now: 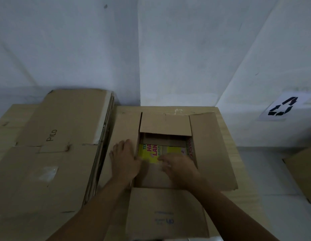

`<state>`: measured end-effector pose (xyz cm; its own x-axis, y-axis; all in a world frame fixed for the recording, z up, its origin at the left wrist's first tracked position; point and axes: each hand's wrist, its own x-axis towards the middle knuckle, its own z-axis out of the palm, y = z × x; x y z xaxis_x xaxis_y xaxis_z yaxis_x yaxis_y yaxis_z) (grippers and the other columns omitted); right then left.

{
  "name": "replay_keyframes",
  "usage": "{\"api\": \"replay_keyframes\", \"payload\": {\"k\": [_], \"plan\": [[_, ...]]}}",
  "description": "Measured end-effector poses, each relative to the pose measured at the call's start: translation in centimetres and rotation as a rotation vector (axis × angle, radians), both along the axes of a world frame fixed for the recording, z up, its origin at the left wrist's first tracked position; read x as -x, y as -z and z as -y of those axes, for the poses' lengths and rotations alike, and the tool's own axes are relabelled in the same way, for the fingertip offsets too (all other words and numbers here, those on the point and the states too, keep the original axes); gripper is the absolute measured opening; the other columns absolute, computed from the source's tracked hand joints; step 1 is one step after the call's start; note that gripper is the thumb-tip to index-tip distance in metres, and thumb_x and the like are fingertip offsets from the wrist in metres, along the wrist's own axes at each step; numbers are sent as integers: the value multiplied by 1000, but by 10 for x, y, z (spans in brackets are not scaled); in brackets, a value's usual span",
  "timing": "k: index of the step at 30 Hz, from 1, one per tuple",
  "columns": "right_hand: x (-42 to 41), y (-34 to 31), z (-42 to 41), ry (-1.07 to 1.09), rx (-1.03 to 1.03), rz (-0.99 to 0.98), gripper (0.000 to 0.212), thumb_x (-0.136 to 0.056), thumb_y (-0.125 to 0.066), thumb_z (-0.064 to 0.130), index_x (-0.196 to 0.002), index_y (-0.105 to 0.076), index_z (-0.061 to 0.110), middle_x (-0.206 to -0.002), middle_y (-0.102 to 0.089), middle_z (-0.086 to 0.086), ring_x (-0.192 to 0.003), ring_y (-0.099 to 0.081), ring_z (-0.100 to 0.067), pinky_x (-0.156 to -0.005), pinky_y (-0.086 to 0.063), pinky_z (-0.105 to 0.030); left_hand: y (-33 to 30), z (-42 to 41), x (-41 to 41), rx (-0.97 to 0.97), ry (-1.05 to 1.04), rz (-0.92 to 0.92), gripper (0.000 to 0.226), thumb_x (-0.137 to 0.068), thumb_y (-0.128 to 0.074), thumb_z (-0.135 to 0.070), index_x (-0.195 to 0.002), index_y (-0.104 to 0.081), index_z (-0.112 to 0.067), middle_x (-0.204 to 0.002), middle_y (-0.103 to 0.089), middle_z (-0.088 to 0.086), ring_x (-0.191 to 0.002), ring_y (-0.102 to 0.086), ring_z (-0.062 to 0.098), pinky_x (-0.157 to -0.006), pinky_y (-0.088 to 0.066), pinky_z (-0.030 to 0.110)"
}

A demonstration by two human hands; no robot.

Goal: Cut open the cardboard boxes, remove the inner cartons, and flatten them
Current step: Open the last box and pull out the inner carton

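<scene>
I see flattened cardboard [52,153] stacked at nine o'clock on the table [238,153]. The open box [166,211] sits centre (flaps splayed), yellow carton [150,152] inside. My left hand [125,160] presses the nine o'clock flap, fingers straight; my right hand [179,166] reaches inside, grasp unclear.

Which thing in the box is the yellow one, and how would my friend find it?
Find the open box on the right half of the table, beside the flat cardboard pile. Look down inside it, just past the two hands, left and right. The carton there is bright yellow with pink letters; everything around it is plain brown.
</scene>
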<state>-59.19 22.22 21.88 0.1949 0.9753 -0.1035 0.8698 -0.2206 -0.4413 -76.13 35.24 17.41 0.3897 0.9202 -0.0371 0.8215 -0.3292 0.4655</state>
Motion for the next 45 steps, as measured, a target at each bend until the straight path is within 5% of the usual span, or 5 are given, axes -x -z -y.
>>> {"api": "replay_keyframes", "payload": {"k": [10,16,20,30,45], "plan": [[-101,22,-75,76,-61,455,51,-93,-62,29,-142,-49,26,-136,-57,-1,-126,-48,-26,-106,-35,-42,7,-32,-38,-16,23,10,63,-104,-37,-43,-157,-16,-17,-164,-18,9,-152,-8,33,-122,-4,48],[-131,18,-90,117,-709,275,13,-88,-75,15,-94,-65,10,-84,-68,-4,-75,-62,-23,-76,-51,-37,22,-31,-40,80,-19,43,57,-107,-18,-43,-160,-12,-23,-167,-11,4,-154,-1,27,-125,-4,44],[-151,6,-121,276,-793,282,12,-92,-65,21,-101,-69,13,-108,-62,-8,-101,-54,-30,-83,-45,-45,21,-30,-40,122,-26,83,54,-108,-23,-39,-159,-15,-25,-167,-12,0,-154,-1,24,-125,-6,41],[-166,46,-157,152,203,331,85,-94,-54,54,-159,-10,22,-164,-16,-6,-151,-13,-32,-121,-8,-59,23,-30,-38,200,-66,206,53,-107,-28,-41,-158,-18,-31,-165,-15,-9,-153,-5,13,-123,-10,33],[-146,36,-127,216,57,220,73,-98,-49,52,-159,-18,25,-166,-16,-6,-153,-7,-26,-121,-3,-58,12,-28,-19,146,-95,312,52,-104,-42,-42,-151,-41,-20,-159,-34,-2,-151,-19,15,-123,-19,37]]}}
